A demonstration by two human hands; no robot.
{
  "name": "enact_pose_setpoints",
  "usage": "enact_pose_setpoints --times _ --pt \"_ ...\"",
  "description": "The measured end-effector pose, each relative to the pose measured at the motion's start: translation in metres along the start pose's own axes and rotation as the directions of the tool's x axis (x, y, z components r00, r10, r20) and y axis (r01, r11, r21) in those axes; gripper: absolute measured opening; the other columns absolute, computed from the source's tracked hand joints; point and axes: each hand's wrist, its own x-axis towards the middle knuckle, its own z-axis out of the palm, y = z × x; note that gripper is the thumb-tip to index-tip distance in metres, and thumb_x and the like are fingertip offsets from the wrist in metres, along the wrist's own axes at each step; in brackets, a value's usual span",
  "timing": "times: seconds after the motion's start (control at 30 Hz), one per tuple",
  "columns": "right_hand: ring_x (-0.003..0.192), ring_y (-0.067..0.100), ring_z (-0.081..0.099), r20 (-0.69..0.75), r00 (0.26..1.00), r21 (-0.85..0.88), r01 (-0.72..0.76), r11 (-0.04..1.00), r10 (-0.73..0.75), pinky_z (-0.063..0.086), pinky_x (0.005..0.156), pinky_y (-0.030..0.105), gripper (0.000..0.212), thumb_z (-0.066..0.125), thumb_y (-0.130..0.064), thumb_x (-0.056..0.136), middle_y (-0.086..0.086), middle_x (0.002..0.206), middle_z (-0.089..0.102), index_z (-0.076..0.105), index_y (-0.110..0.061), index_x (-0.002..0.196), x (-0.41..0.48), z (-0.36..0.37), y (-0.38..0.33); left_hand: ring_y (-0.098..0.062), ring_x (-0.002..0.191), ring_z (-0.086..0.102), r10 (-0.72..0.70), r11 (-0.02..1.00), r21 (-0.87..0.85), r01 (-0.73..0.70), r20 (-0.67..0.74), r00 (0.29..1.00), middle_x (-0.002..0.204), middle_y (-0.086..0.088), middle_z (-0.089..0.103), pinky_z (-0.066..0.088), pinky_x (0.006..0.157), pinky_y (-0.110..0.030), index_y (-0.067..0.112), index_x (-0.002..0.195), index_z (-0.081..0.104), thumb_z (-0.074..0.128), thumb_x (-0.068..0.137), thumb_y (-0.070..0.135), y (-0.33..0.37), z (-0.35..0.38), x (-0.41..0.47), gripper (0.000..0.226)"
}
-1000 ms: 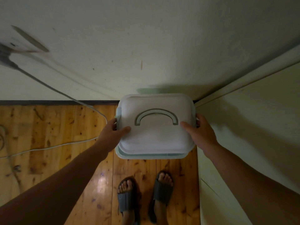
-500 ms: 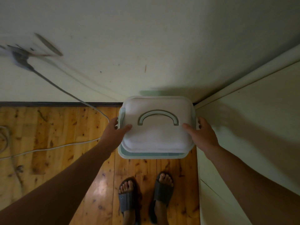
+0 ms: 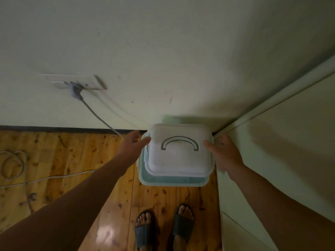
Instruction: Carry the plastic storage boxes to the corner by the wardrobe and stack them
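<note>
A white-lidded plastic storage box [image 3: 179, 160] with a grey arched handle sits on top of a slightly larger pale green box [image 3: 172, 181]. The stack stands on the wooden floor in the corner between the wall and the wardrobe [image 3: 281, 142]. My left hand [image 3: 131, 147] hovers at the top box's left edge with straight fingers, its thumb close to the lid corner. On the other side, my right hand [image 3: 225, 154] lies between box and wardrobe with loose fingers. Its thumb rests on the lid's right edge.
A wall socket [image 3: 78, 81] holds a grey plug, and its cable [image 3: 97, 115] runs down toward the left side of the boxes. Coiled white cable [image 3: 12, 165] lies on the floor at left. My sandalled feet [image 3: 163, 227] stand just in front of the stack.
Both hands gripped the top box's sides before. Now the left fingers have straightened off the edge and the right hand has loosened. The view has shifted right and down.
</note>
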Motion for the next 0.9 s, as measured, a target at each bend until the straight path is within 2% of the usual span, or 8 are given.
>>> enact_pose_setpoints --times 0.13,0.27,0.33,0.43,0.5,0.63,0.77,0.9 --pt "0.119 0.026 0.052 -0.013 0.999 0.019 0.047 0.999 -0.047 0.042 0.085 0.033 0.068 0.067 -0.047 0.083 0.007 0.138 0.05 0.042 -0.017 0.138 -0.023 -0.007 -0.022 -0.012 0.113 0.047 0.03 0.997 -0.069 -0.031 -0.015 0.999 0.141 -0.003 0.051 0.037 0.089 -0.03 0.019 0.145 0.037 0.06 0.09 0.043 0.023 -0.018 -0.022 0.064" --pt "0.118 0.026 0.052 -0.024 0.996 -0.017 0.081 0.997 -0.082 0.038 0.081 0.03 0.068 0.065 -0.05 0.083 0.005 0.138 0.05 0.042 -0.019 0.139 -0.046 -0.014 -0.044 -0.012 0.113 0.047 0.072 0.99 -0.121 -0.074 -0.015 0.997 0.142 -0.002 0.05 0.038 0.085 -0.03 0.02 0.145 0.039 0.058 0.092 0.043 0.048 -0.036 -0.045 0.061" --pt "0.114 0.024 0.053 -0.028 0.995 -0.037 0.099 0.994 -0.1 0.042 0.078 0.029 0.063 0.065 -0.051 0.083 0.006 0.134 0.053 0.045 -0.019 0.133 -0.056 -0.019 -0.052 -0.011 0.109 0.048 0.091 0.986 -0.136 -0.093 -0.017 0.996 0.141 -0.003 0.051 0.038 0.084 -0.029 0.019 0.144 0.04 0.058 0.093 0.041 0.06 -0.041 -0.055 0.059" --pt "0.13 0.024 0.044 -0.039 0.99 -0.036 0.133 0.99 -0.134 0.039 0.103 0.037 0.074 0.065 -0.05 0.084 0.006 0.147 0.043 0.036 -0.019 0.145 -0.077 -0.031 -0.073 -0.011 0.107 0.049 0.133 0.979 -0.152 -0.134 -0.018 0.991 0.14 -0.004 0.052 0.039 0.083 -0.028 0.018 0.143 0.041 0.058 0.093 0.041 0.082 -0.055 -0.072 0.058" --pt "0.136 0.022 0.038 -0.045 0.985 -0.009 0.165 0.986 -0.165 0.033 0.109 0.037 0.078 0.065 -0.046 0.086 0.004 0.153 0.036 0.029 -0.019 0.149 -0.09 -0.039 -0.087 -0.012 0.11 0.049 0.164 0.977 -0.135 -0.163 -0.006 0.986 0.139 -0.004 0.052 0.039 0.086 -0.029 0.018 0.143 0.042 0.058 0.092 0.041 0.095 -0.064 -0.082 0.059" --pt "0.138 0.023 0.035 -0.062 0.976 0.031 0.209 0.977 -0.207 0.032 0.111 0.041 0.076 0.066 -0.042 0.087 0.005 0.154 0.032 0.028 -0.019 0.15 -0.115 -0.053 -0.113 -0.014 0.114 0.05 0.201 0.97 -0.137 -0.2 -0.001 0.979 0.137 -0.002 0.054 0.041 0.095 -0.032 0.019 0.141 0.044 0.06 0.091 0.043 0.123 -0.084 -0.1 0.058" --pt "0.136 0.023 0.037 -0.102 0.965 0.03 0.247 0.969 -0.243 0.034 0.11 0.042 0.077 0.066 -0.047 0.085 0.004 0.152 0.036 0.03 -0.022 0.148 -0.138 -0.066 -0.138 -0.011 0.11 0.05 0.277 0.959 -0.055 -0.277 0.0 0.961 0.135 -0.001 0.056 0.036 0.09 -0.027 0.019 0.14 0.045 0.059 0.091 0.044 0.153 -0.105 -0.116 0.058" --pt "0.134 0.021 0.039 -0.125 0.948 0.029 0.297 0.954 -0.292 0.036 0.107 0.039 0.078 0.066 -0.049 0.084 0.003 0.151 0.037 0.03 -0.023 0.149 -0.16 -0.08 -0.159 -0.011 0.109 0.049 0.327 0.944 -0.036 -0.327 -0.008 0.945 0.135 -0.003 0.056 0.036 0.09 -0.028 0.018 0.14 0.046 0.059 0.091 0.044 0.179 -0.126 -0.137 0.056"
